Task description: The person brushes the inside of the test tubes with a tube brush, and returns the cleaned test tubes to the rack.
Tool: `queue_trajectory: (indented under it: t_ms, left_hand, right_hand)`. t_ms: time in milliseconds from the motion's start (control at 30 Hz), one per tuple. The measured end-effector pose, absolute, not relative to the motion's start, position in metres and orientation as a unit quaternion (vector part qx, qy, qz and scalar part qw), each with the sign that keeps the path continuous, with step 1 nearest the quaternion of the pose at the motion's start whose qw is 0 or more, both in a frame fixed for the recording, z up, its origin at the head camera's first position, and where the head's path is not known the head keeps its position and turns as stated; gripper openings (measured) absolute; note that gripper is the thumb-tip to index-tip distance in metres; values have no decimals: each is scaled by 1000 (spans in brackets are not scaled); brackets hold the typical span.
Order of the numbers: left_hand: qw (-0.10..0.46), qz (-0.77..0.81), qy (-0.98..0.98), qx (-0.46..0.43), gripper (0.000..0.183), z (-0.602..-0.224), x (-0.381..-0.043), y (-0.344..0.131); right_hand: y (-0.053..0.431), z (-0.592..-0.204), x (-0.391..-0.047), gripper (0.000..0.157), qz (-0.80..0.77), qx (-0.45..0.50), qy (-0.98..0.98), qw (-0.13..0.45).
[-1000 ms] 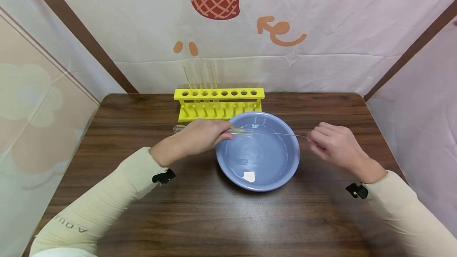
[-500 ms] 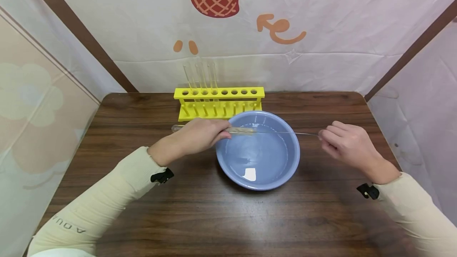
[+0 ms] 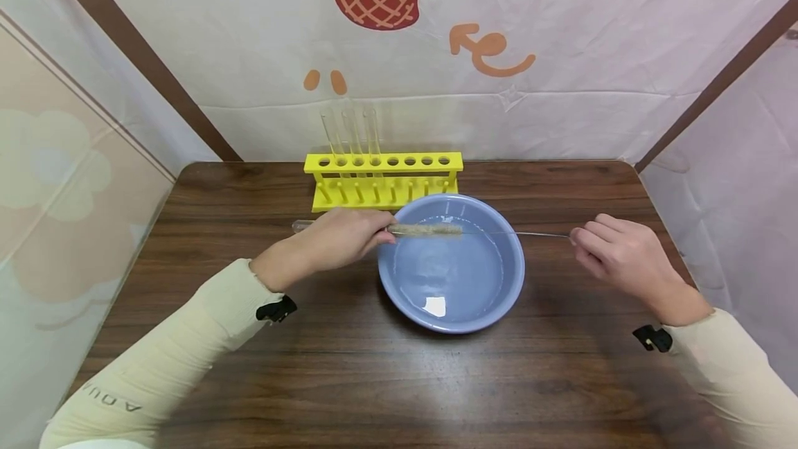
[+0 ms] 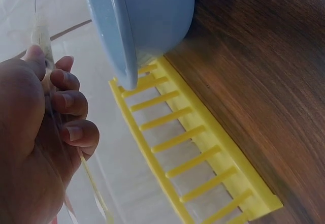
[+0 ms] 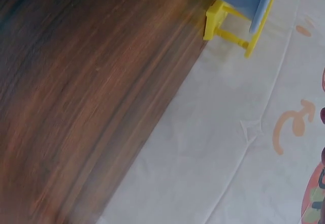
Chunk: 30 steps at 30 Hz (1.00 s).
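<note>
In the head view, my left hand (image 3: 349,235) grips a clear glass test tube (image 3: 303,225) lying level over the left rim of the blue basin (image 3: 450,328). The tube's rounded end shows behind the hand. To the right of the fingers are the pale bristles of a test tube brush (image 3: 430,229). How much of the bristles is inside the tube I cannot tell. My right hand (image 3: 623,255) pinches the far end of the brush's thin wire handle, right of the basin. In the left wrist view, left fingers (image 4: 71,102) curl round the tube. The right wrist view does not show the right hand.
Behind the basin stands a yellow test tube rack (image 3: 383,163) holding several clear tubes (image 3: 352,131) upright in its left part. The basin holds water. A brown wooden table (image 3: 399,393) carries everything, with a printed cloth wall (image 3: 561,123) at its back edge.
My right hand has moved right, drawing the brush's wire and bristles rightward. My left hand with the tube has shifted slightly left. Basin and rack stay in place.
</note>
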State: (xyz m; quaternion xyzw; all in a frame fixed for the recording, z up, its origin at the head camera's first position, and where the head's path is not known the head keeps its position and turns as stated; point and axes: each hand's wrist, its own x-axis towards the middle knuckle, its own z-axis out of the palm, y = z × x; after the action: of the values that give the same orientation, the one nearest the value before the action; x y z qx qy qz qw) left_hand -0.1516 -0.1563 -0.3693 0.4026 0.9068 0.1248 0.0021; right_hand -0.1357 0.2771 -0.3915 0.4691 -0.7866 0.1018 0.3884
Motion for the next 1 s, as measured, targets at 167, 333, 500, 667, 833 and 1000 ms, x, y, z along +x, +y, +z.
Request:
queue_trajectory:
  t_ms: [167,333,500,667,833,1000]
  left_hand:
    - [0,128,907,401,14,-368,-151,-158]
    - [-2,129,905,405,15,-368,-150,-160]
    - [-5,131,904,408,13,-368,-149,-161]
    - [-3,132,905,405,12,-366,-147,-160]
    - [0,131,906,403,12,-365,-147,-160]
    - [4,129,907,402,13,-364,-148,-161]
  right_hand:
    - [284,-391,-135,31,87,470,-788,388]
    - [290,-391,-134,34,75,476,-785,390]
    - [292,-390,-134,31,76,481,-770,412]
    - [291,-387,-134,27,79,483,-756,435]
    - [289,-385,-134,26,82,481,-741,462]
    - [289,-385,-134,26,82,483,-729,479]
